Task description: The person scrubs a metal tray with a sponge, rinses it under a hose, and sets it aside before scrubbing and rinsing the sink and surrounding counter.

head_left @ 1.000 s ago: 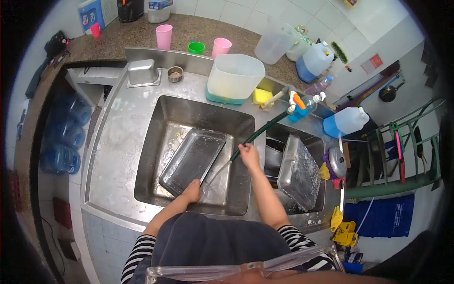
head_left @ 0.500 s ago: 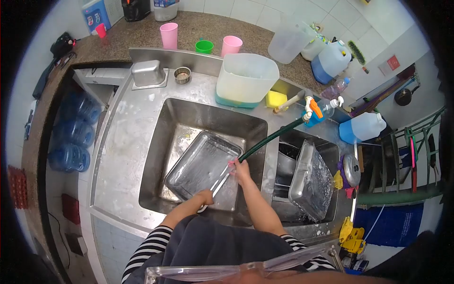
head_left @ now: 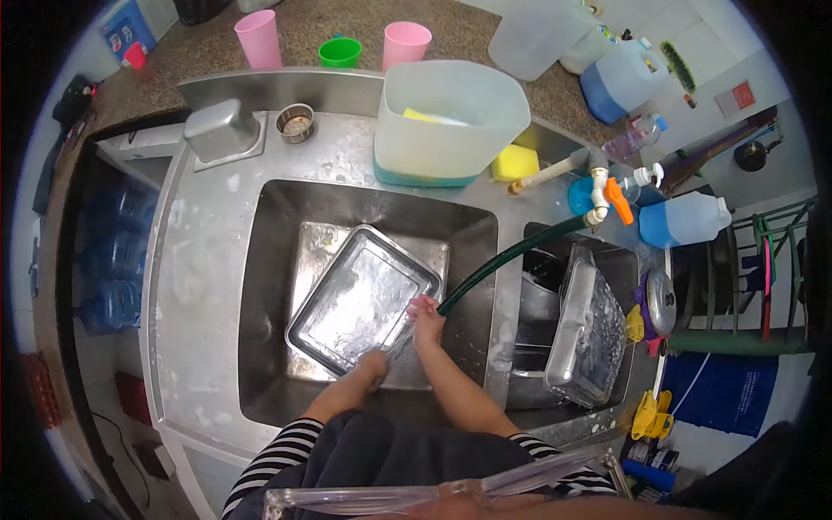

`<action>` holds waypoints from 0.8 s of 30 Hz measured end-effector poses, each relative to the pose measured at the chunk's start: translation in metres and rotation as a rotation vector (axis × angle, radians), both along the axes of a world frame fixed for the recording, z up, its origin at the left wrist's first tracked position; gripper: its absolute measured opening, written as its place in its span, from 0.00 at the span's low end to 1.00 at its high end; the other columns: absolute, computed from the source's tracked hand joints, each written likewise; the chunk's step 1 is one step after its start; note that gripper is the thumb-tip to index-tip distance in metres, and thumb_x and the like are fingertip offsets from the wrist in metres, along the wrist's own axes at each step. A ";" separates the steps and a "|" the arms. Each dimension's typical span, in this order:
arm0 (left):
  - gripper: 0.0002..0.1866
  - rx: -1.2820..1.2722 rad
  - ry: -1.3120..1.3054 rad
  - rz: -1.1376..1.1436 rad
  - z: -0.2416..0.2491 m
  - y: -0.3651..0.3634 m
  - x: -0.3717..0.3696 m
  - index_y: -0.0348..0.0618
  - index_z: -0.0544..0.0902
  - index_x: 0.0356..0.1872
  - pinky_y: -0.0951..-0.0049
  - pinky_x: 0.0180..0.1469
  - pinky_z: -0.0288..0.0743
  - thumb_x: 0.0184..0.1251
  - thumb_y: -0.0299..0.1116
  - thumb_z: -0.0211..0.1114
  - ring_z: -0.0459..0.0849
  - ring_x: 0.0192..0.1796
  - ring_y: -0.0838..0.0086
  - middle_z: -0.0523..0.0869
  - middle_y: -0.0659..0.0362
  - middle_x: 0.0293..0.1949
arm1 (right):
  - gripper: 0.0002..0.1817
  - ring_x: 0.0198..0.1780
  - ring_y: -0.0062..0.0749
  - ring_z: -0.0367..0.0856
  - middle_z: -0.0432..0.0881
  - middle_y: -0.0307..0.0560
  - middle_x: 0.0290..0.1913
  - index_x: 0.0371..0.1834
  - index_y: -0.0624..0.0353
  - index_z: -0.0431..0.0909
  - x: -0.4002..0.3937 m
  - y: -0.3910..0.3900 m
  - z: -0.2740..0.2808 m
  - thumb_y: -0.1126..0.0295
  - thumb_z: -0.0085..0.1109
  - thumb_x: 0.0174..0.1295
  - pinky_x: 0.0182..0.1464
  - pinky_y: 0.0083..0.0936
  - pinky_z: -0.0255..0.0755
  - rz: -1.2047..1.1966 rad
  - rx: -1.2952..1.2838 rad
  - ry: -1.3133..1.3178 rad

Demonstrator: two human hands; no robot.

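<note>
In the large sink basin (head_left: 472, 251) lies a rectangular metal tray (head_left: 351, 286), set at an angle and wet. A green hose (head_left: 494, 264) runs from the tap (head_left: 600, 195) down into the basin. My right hand (head_left: 426, 322) closes around its lower end beside the tray's right corner. Clear streaks like water pass between my two hands. My left hand (head_left: 374, 366) is near the tray's lower edge, smeared by motion, and I cannot make out what its fingers hold.
The smaller basin on the right holds a soapy metal pan (head_left: 585, 334) and other dishes. Behind the large basin stand a translucent tub (head_left: 451, 121), a yellow sponge (head_left: 516, 162) and a small metal bowl (head_left: 295, 123). Cups, including a green cup (head_left: 340, 54), line the back counter.
The view has shifted and come closer to the sink. The tray's surface looks brighter and wetter. My right hand keeps the hose end, and the left hand has blurred in motion.
</note>
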State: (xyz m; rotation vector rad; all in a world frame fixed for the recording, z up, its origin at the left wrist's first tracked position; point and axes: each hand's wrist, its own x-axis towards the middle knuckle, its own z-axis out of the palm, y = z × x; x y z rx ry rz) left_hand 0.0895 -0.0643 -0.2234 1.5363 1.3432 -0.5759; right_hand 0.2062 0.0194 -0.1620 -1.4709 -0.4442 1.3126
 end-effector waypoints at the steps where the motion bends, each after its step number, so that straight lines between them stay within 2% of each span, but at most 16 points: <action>1: 0.13 0.195 -0.088 0.073 -0.036 -0.012 -0.002 0.42 0.83 0.35 0.59 0.48 0.73 0.48 0.35 0.57 0.81 0.43 0.58 0.83 0.48 0.36 | 0.09 0.22 0.25 0.73 0.75 0.43 0.27 0.40 0.63 0.67 0.001 0.001 -0.003 0.73 0.53 0.59 0.22 0.18 0.65 -0.038 -0.092 0.056; 3: 0.20 0.076 -0.163 0.053 -0.110 -0.011 0.000 0.37 0.80 0.41 0.60 0.50 0.72 0.56 0.43 0.53 0.79 0.48 0.55 0.80 0.44 0.44 | 0.07 0.16 0.20 0.65 0.70 0.36 0.21 0.37 0.58 0.71 0.004 -0.002 -0.009 0.67 0.50 0.62 0.18 0.17 0.60 -0.115 -0.273 0.169; 4: 0.22 0.116 -0.163 -0.001 -0.103 -0.002 0.004 0.37 0.79 0.41 0.59 0.50 0.72 0.57 0.45 0.52 0.78 0.48 0.54 0.80 0.43 0.43 | 0.08 0.19 0.20 0.64 0.67 0.34 0.21 0.35 0.55 0.71 0.005 -0.007 -0.022 0.63 0.50 0.62 0.20 0.18 0.60 -0.287 -0.317 0.239; 5: 0.23 0.157 -0.162 -0.056 -0.097 0.010 0.013 0.37 0.78 0.42 0.59 0.50 0.72 0.58 0.47 0.50 0.78 0.48 0.53 0.80 0.42 0.43 | 0.08 0.19 0.20 0.64 0.67 0.34 0.21 0.35 0.55 0.71 0.004 -0.011 -0.035 0.63 0.50 0.62 0.20 0.18 0.60 -0.293 -0.326 0.241; 7: 0.18 0.393 -0.317 0.560 -0.066 0.015 0.035 0.42 0.80 0.35 0.60 0.40 0.73 0.60 0.46 0.51 0.80 0.32 0.57 0.82 0.48 0.30 | 0.13 0.26 0.21 0.68 0.69 0.36 0.26 0.34 0.55 0.70 0.004 -0.024 -0.070 0.56 0.53 0.61 0.28 0.20 0.65 -0.260 -0.190 0.077; 8: 0.18 0.389 -0.314 0.553 -0.055 0.014 0.038 0.42 0.80 0.35 0.60 0.40 0.73 0.60 0.46 0.51 0.80 0.32 0.57 0.82 0.48 0.30 | 0.13 0.26 0.21 0.68 0.69 0.36 0.26 0.34 0.55 0.70 0.000 -0.033 -0.070 0.56 0.53 0.61 0.28 0.20 0.65 -0.267 -0.195 0.080; 10: 0.19 0.172 -0.442 0.787 -0.035 0.015 0.043 0.42 0.79 0.36 0.61 0.40 0.73 0.61 0.47 0.50 0.80 0.32 0.57 0.82 0.49 0.29 | 0.20 0.37 0.28 0.73 0.75 0.41 0.35 0.40 0.56 0.72 -0.008 -0.057 -0.072 0.50 0.48 0.62 0.39 0.26 0.69 0.026 -0.204 -0.195; 11: 0.19 0.061 -0.503 0.901 -0.026 0.015 0.044 0.42 0.79 0.37 0.62 0.41 0.73 0.61 0.48 0.50 0.80 0.32 0.58 0.82 0.50 0.29 | 0.20 0.37 0.28 0.73 0.75 0.41 0.35 0.40 0.56 0.72 -0.014 -0.070 -0.076 0.50 0.48 0.62 0.39 0.26 0.69 0.021 -0.205 -0.192; 13: 0.20 -0.171 -0.618 1.123 -0.010 0.014 0.045 0.42 0.79 0.38 0.62 0.41 0.72 0.62 0.49 0.49 0.79 0.32 0.58 0.81 0.51 0.29 | 0.25 0.45 0.35 0.74 0.76 0.49 0.45 0.49 0.59 0.72 -0.019 -0.094 -0.093 0.49 0.45 0.62 0.47 0.32 0.68 0.162 -0.650 -0.187; 14: 0.21 -0.289 -0.675 1.231 -0.003 0.015 0.046 0.42 0.78 0.39 0.63 0.41 0.72 0.62 0.50 0.49 0.79 0.32 0.59 0.81 0.52 0.29 | 0.25 0.45 0.35 0.74 0.76 0.49 0.45 0.49 0.59 0.72 -0.020 -0.096 -0.090 0.49 0.45 0.62 0.47 0.32 0.68 0.156 -0.648 -0.183; 16: 0.22 -0.535 -0.783 1.445 0.008 0.016 0.053 0.42 0.78 0.40 0.63 0.42 0.72 0.63 0.51 0.48 0.78 0.32 0.59 0.81 0.53 0.29 | 0.35 0.56 0.36 0.68 0.68 0.48 0.57 0.61 0.64 0.61 -0.025 -0.084 -0.035 0.44 0.41 0.62 0.57 0.31 0.62 0.136 -0.521 0.118; 17: 0.23 -0.665 -0.831 1.548 0.011 0.014 0.057 0.42 0.77 0.41 0.64 0.42 0.72 0.64 0.52 0.48 0.78 0.32 0.60 0.81 0.53 0.29 | 0.35 0.56 0.36 0.68 0.68 0.48 0.57 0.61 0.64 0.61 -0.021 -0.083 -0.035 0.44 0.41 0.62 0.57 0.31 0.62 0.130 -0.522 0.122; 18: 0.24 -0.415 -0.838 1.459 0.011 0.007 0.066 0.42 0.74 0.48 0.69 0.44 0.70 0.66 0.51 0.46 0.76 0.35 0.66 0.78 0.59 0.32 | 0.36 0.57 0.36 0.67 0.67 0.48 0.57 0.61 0.64 0.60 -0.017 -0.081 -0.040 0.42 0.40 0.61 0.57 0.31 0.61 0.117 -0.529 0.134; 21: 0.23 -0.485 -0.814 1.515 0.020 0.026 0.058 0.41 0.73 0.49 0.70 0.44 0.70 0.66 0.51 0.46 0.75 0.37 0.69 0.78 0.59 0.34 | 0.39 0.58 0.36 0.65 0.66 0.49 0.59 0.62 0.64 0.59 -0.020 -0.072 -0.041 0.39 0.37 0.61 0.59 0.30 0.59 0.094 -0.542 0.161; 23: 0.23 -0.574 -0.795 1.577 0.053 0.045 0.056 0.41 0.73 0.49 0.71 0.45 0.69 0.66 0.50 0.46 0.74 0.39 0.71 0.78 0.60 0.36 | 0.34 0.52 0.39 0.71 0.72 0.53 0.54 0.54 0.63 0.69 -0.036 -0.061 -0.015 0.42 0.38 0.62 0.53 0.30 0.66 0.047 -0.549 0.119; 24: 0.23 -0.619 -0.785 1.605 0.061 0.047 0.056 0.41 0.73 0.49 0.71 0.45 0.69 0.66 0.50 0.46 0.74 0.40 0.72 0.78 0.60 0.38 | 0.36 0.56 0.37 0.67 0.68 0.51 0.59 0.60 0.62 0.64 -0.019 -0.051 -0.014 0.40 0.36 0.62 0.56 0.28 0.62 0.053 -0.567 0.216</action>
